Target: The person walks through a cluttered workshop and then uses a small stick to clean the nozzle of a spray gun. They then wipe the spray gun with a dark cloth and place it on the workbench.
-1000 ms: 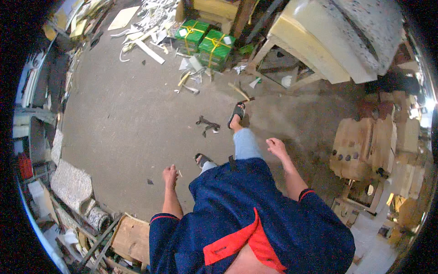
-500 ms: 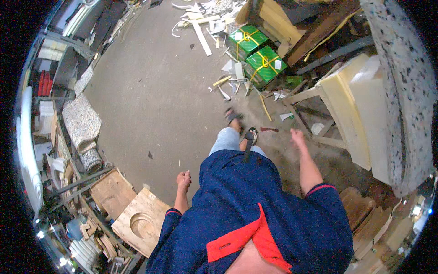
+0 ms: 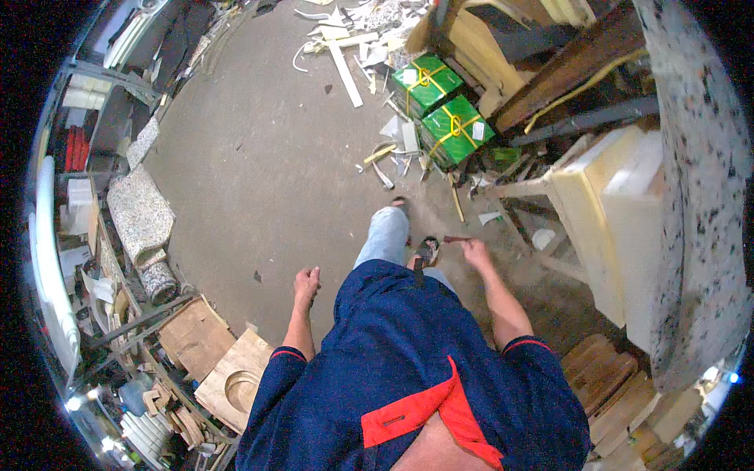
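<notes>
My left hand (image 3: 306, 284) hangs at my left side above the floor, fingers curled in, with nothing visible in it. My right hand (image 3: 475, 253) is held out low on the right, its fingers loosely curled; no held thing shows. Just past its fingertips a thin dark red strip (image 3: 455, 239) appears to lie on the floor, the hand overlapping its right end in the picture. My feet, in dark sandals (image 3: 427, 249), are in mid-step on the grey-brown concrete floor (image 3: 259, 157).
Two green boxes (image 3: 455, 129) tied with yellow straps stand ahead right, beside white scraps (image 3: 345, 71). Pale foam blocks (image 3: 613, 212) and a speckled foam slab (image 3: 699, 196) crowd the right. At left are a rolled speckled sheet (image 3: 141, 216), shelving, and a wooden board with a round recess (image 3: 243, 385).
I have stepped forward, so the floor things sit slightly lower in view. My left hand has swung forward and my right hand inward, beside the red strip. My leading foot has changed position.
</notes>
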Motion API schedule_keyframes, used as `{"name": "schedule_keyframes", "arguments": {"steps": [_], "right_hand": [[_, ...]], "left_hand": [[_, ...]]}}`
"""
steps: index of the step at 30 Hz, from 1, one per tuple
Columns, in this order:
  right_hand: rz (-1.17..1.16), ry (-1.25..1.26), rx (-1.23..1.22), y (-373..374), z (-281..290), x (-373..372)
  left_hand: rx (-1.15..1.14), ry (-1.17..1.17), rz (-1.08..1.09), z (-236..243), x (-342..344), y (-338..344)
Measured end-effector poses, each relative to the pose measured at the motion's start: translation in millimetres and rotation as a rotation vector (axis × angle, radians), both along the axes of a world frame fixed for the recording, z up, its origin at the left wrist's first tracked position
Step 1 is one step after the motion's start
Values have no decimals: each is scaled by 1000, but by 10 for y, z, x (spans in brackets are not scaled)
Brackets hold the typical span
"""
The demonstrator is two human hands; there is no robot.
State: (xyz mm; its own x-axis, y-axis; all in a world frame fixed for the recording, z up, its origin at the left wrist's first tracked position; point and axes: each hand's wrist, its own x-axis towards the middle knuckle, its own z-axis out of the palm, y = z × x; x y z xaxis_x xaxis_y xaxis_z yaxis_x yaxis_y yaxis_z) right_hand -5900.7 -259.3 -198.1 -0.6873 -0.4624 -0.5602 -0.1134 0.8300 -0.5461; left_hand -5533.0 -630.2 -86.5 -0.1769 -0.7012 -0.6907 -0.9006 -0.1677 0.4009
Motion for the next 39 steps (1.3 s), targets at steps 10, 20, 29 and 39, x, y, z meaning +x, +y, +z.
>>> {"name": "schedule_keyframes", "arguments": {"steps": [10, 20, 29, 39], "right_hand": [[111, -85, 574, 398, -584, 505], [-144, -246, 142, -2829, 280, -586], [-17, -72, 391, -3401, 617, -1129], [-118, -132, 422, -3317, 821, -1072]], "left_hand": [[23, 82, 251, -21, -207, -1100], [-117, 262, 246, -5, -180, -3045], [-342, 230, 216, -710, 509, -3578], [184, 120, 800, -564, 1813, -1725]]}}
